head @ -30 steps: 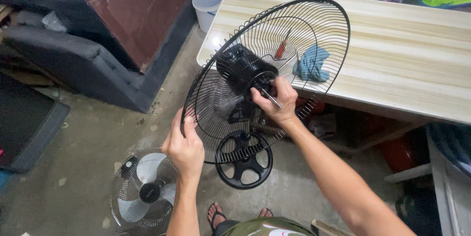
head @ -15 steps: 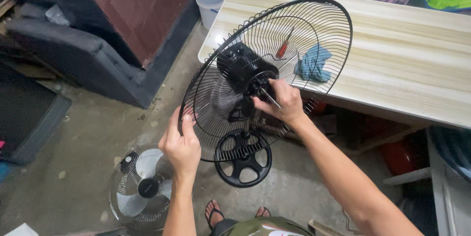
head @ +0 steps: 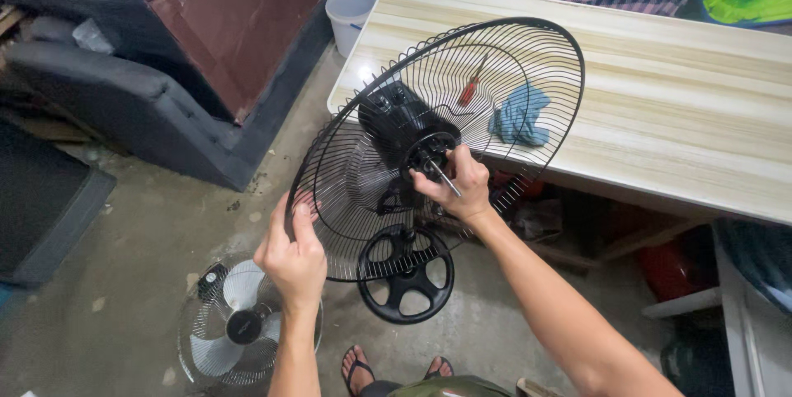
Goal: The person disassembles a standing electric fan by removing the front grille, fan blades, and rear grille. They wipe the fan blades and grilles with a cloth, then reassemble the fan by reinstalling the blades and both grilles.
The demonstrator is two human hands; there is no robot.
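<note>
At frame centre, the left hand [head: 293, 258] grips the fan guard [head: 528, 59] rim. The right hand [head: 459, 185] pinches the motor shaft [head: 443, 178].

**Two bare arms reaching forward, both hands closed in a grip**

The left hand [head: 293, 257] is rising upright from a bent wrist, its fingers [head: 304, 214] curling forward and pinching. The right arm is stretching in diagonally from the lower right, and the right hand [head: 455, 184] is closing thumb against fingertips, knuckles facing up.

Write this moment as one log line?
left hand: grips fan guard rim | right hand: at motor shaft | behind: screwdriver, blue cloth on table
</note>
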